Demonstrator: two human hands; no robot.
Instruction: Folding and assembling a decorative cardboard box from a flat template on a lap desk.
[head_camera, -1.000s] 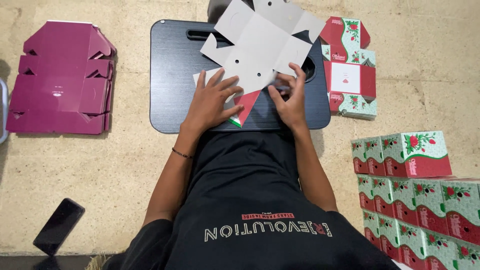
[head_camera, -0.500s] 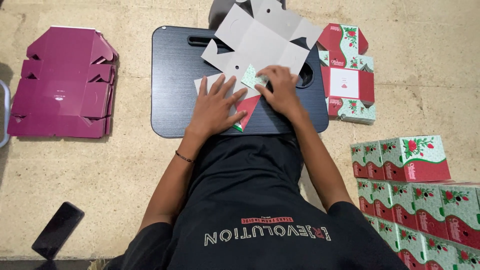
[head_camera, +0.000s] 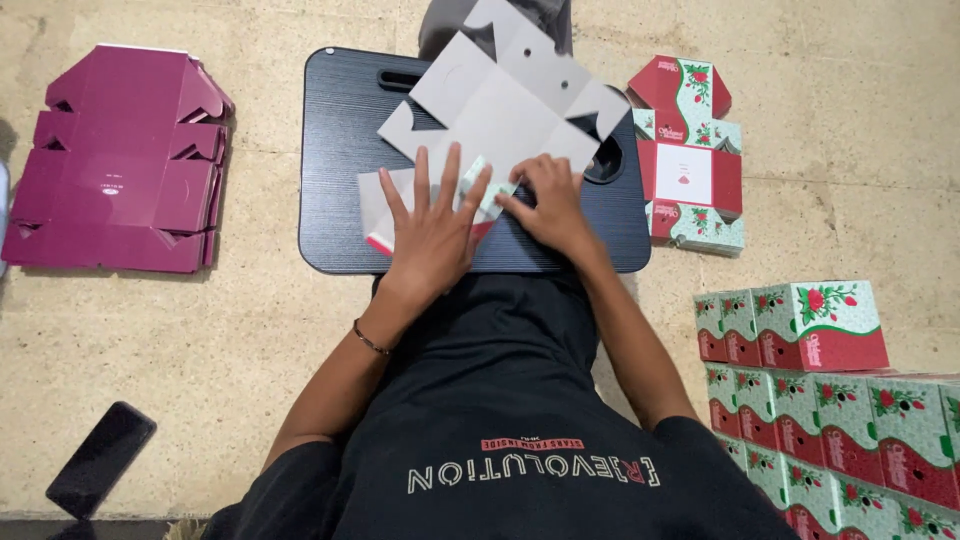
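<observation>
1. While it lies grey side up on the black lap tray (head_camera: 340, 150), the flat box blank (head_camera: 500, 105) is pinned near its front edge by both hands.
2. The left hand (head_camera: 432, 235) is spread wide, palm down, fingers fanned across a folded flap.
3. The right hand (head_camera: 552, 205) has its fingers drawn together, pressing the printed flap just beside the left fingertips; whether it pinches the card is hard to tell.
4. A stack of maroon flat blanks (head_camera: 115, 160) lies well left of the tray.
5. Printed red-and-green flat blanks (head_camera: 690, 165) lie just right of it.
6. Folded boxes (head_camera: 820, 330) are stacked at lower right.
7. A dark phone (head_camera: 100, 458) lies at lower left.
</observation>
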